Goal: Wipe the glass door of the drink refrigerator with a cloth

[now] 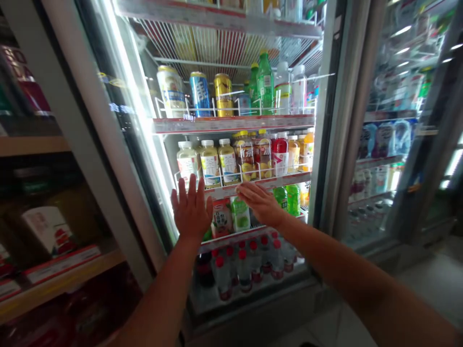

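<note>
A lit drinks fridge (233, 125) fills the middle, with reflections on its glass front. My left hand (191, 207) is raised at the lower left of it, fingers spread and nothing in them. Just above it stand white-capped bottles (210, 164) with pale labels. My right hand (261, 205) reaches in from the right, fingers stretched out side by side and pointing left, also holding nothing. Near it are a green carton (240, 214) and green bottles (292, 200) on a lower shelf. Whether either hand touches the glass, I cannot tell.
Cans (223, 94) and a green bottle (265, 82) stand on an upper shelf. Red-capped water bottles (244, 270) fill the bottom. Another glass-fronted fridge (383, 140) is at right. Wooden shelving (68, 270) with a labelled bottle (47, 226) stands at left.
</note>
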### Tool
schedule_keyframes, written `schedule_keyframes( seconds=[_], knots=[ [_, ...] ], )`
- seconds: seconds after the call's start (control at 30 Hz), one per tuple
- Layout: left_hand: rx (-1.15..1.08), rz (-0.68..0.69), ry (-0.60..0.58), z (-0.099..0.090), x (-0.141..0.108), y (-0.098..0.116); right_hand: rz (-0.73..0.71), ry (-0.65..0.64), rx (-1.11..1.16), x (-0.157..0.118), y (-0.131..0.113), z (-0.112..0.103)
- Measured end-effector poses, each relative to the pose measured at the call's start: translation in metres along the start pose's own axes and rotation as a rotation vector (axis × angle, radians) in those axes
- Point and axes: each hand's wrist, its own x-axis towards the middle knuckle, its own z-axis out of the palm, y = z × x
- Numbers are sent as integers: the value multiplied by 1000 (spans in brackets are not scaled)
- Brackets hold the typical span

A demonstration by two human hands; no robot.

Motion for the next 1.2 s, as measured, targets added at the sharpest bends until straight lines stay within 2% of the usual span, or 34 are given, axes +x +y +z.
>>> schedule_keyframes(
  seconds=[0.07, 0.1, 0.2, 0.3, 0.37, 0.43, 0.5, 0.57, 0.6, 0.67, 0.73, 0.77, 0.83, 0.9, 0.97, 1.03, 1.07, 1.1, 1.2],
  knots=[
    [1, -7, -6, 0, 0, 0, 90, 62, -9, 7, -12, 9],
    [5, -6, -4, 0, 0, 0, 75, 47, 2, 7, -21, 14],
    [7, 1, 8, 0, 0, 0, -102, -118, 69, 9, -45, 25],
    [1, -6, 6, -1, 1, 0, -196, -213, 115, 26, -47, 23],
    [3, -10, 1, -2, 1, 0, -126, -158, 103, 39, -36, 17],
    [12, -4, 1, -2, 1, 0, 56, -18, 66, 42, -25, 11],
    [27, 10, 7, -2, 1, 0, 261, 153, 25, 29, -22, 10],
    [28, 20, 9, -1, 0, -1, 355, 255, -8, 1, -27, 11],
    [19, 19, 8, -1, 0, -1, 318, 248, -20, -15, -31, 12],
    [-8, 8, 6, -1, 0, -1, 149, 114, -12, -38, -34, 11],
    [-33, -2, 2, 0, 0, -1, 52, -12, 8, -44, -26, 4],
    [-37, -3, 2, 0, 0, -1, 48, -38, 12, -41, -17, -1],
    [-25, 2, 0, -1, 1, 0, 127, 2, -2, -29, 6, -11],
    [3, 3, -3, -1, 1, 1, 278, 133, -22, -22, 24, -16],
    [23, 6, 1, -1, 1, 1, 427, 272, -31, -31, 29, -15],
    [22, 6, 0, -1, 1, 1, 549, 340, -43, -54, 19, -9],
    [17, 4, -4, 0, 0, 1, 583, 328, -52, -67, 13, -5],
    [10, 0, -10, 0, 0, 1, 558, 280, -54, -78, 8, -3],
    [-20, -24, -27, 0, 0, 1, 418, 123, -44, -93, 11, -7]
  ],
)
